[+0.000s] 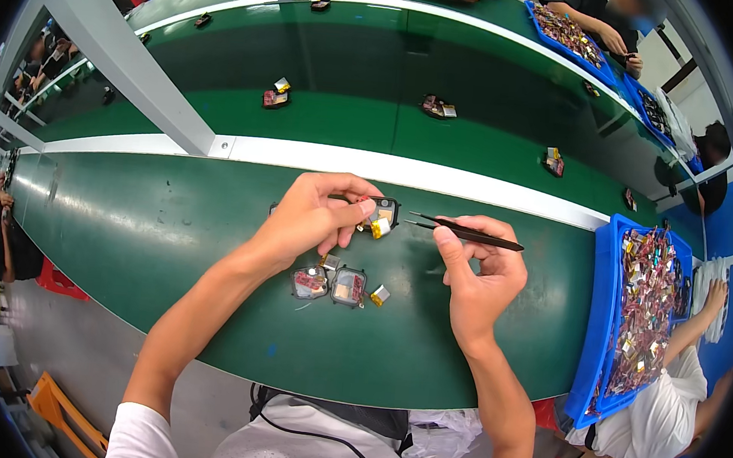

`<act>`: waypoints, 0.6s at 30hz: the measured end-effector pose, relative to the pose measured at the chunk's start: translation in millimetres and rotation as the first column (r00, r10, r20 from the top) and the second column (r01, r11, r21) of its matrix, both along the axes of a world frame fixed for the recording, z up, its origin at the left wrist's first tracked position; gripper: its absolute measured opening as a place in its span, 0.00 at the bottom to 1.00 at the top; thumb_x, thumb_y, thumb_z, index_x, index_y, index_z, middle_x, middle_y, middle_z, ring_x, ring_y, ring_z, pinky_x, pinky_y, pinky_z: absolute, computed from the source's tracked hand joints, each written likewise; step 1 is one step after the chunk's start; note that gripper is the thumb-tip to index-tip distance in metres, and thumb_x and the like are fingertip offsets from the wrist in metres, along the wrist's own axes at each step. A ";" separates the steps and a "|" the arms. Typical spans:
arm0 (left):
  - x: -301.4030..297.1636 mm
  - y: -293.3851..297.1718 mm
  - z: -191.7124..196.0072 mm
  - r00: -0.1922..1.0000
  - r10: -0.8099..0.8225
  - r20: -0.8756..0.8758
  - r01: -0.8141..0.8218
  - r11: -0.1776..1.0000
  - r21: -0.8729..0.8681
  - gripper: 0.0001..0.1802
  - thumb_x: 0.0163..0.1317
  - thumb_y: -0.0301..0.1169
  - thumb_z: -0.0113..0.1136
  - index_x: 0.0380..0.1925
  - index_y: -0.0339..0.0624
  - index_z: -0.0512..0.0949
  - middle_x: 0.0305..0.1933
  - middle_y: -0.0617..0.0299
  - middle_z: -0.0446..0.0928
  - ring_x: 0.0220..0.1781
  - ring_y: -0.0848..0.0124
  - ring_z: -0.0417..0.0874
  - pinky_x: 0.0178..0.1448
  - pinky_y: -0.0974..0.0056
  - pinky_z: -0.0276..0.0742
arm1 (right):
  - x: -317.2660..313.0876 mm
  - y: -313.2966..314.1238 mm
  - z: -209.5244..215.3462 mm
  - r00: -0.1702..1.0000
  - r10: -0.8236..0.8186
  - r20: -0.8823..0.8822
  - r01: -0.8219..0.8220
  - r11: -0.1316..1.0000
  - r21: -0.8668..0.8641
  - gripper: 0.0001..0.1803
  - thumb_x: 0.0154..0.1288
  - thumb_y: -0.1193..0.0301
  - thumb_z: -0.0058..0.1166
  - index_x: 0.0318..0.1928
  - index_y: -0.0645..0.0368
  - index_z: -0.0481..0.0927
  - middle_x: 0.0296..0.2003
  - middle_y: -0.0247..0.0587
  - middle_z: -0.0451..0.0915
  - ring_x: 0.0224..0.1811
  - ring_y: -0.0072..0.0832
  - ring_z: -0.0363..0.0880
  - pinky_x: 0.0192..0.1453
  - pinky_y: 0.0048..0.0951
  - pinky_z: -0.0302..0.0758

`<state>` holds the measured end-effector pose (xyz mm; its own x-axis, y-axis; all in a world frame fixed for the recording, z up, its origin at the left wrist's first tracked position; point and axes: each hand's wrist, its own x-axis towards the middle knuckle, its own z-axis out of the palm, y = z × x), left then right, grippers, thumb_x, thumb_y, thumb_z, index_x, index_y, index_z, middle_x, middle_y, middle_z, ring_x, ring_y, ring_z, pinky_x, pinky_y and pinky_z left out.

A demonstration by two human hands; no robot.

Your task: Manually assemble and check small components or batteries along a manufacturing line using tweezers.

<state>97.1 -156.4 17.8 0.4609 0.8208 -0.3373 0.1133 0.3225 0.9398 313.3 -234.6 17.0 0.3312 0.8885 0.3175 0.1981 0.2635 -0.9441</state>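
Currently the person's left grip (320, 212) is closed around a small black casing (391, 207), thumb and fingers covering its left side, above the far part of the green worktop (426, 346). A silver-and-yellow cell (381, 228) shows at the casing's lower edge, just beside the thumb; how firmly it is joined to the casing cannot be told. The right grip (487, 282) is clasping dark tweezers (486, 238) along the shaft, with the two tips parted and pointing left at the casing, near its right edge but apart from it.

Judging by its look, the casing should be light and fairly stiff, perhaps a little slippery on its smooth rim. That rim seems the safest place to take hold; its inner parts look delicate, and the cell, probably soft-skinned, is better steadied by its edges than pinched or poked with metal tips. The tweezers appear slim and rigid, best held around mid-shaft.

Nearer the person, two more casings lie side by side: a left casing (310, 282) and a right casing (349, 287), with a loose cell (380, 295) just to their right. A blue tray (597, 333) heaped with small wired parts (642, 311) stands at the worktop's right end.
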 end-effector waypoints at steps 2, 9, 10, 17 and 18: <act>-0.2 -3.5 1.3 0.998 0.044 0.048 -0.044 0.999 -0.014 0.18 0.70 0.31 0.63 0.54 0.31 0.78 0.36 0.60 0.78 0.24 0.79 0.78 0.19 0.74 0.65 | -0.1 -0.5 0.8 1.000 0.010 -0.001 -0.010 1.000 0.001 0.12 0.60 0.82 0.70 0.42 0.67 0.81 0.39 0.43 0.88 0.22 0.10 0.74 0.28 0.14 0.68; -5.2 -23.3 5.7 0.972 0.132 0.196 -0.115 0.988 -0.099 0.14 0.72 0.34 0.62 0.45 0.32 0.76 0.36 0.57 0.78 0.25 0.75 0.82 0.17 0.73 0.69 | -4.2 -4.0 2.5 0.991 0.097 -0.090 -0.098 0.995 0.003 0.13 0.59 0.83 0.70 0.42 0.67 0.81 0.38 0.45 0.88 0.23 0.12 0.75 0.28 0.15 0.69; -5.7 -26.6 7.6 0.969 0.135 0.209 -0.108 0.985 -0.133 0.13 0.72 0.33 0.62 0.44 0.32 0.75 0.36 0.56 0.78 0.22 0.74 0.81 0.16 0.73 0.68 | -5.3 -6.3 6.2 0.977 0.134 -0.163 -0.141 0.990 -0.031 0.13 0.59 0.83 0.71 0.42 0.67 0.81 0.38 0.45 0.87 0.24 0.13 0.75 0.27 0.15 0.69; -2.3 -43.1 6.0 0.971 0.195 0.141 -0.183 0.979 -0.090 0.09 0.72 0.28 0.61 0.42 0.32 0.74 0.37 0.56 0.78 0.15 0.77 0.76 0.13 0.74 0.63 | -10.5 -14.6 -1.7 0.956 0.290 0.050 -0.290 0.957 -0.005 0.13 0.57 0.81 0.74 0.41 0.66 0.83 0.30 0.39 0.88 0.18 0.10 0.72 0.23 0.14 0.64; -1.8 -44.1 4.6 0.970 0.197 0.141 -0.186 0.978 -0.091 0.09 0.72 0.28 0.61 0.42 0.32 0.74 0.37 0.56 0.78 0.15 0.77 0.76 0.13 0.74 0.63 | -13.8 -13.9 -5.5 0.964 0.263 0.029 -0.264 0.964 0.021 0.12 0.56 0.80 0.75 0.39 0.66 0.84 0.27 0.36 0.87 0.16 0.08 0.71 0.21 0.15 0.61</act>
<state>95.4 -200.6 22.5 0.3476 0.8729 -0.3423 -0.0966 0.3965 0.9129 299.5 -248.5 11.6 0.0777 0.9351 0.3459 0.1423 0.3329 -0.9321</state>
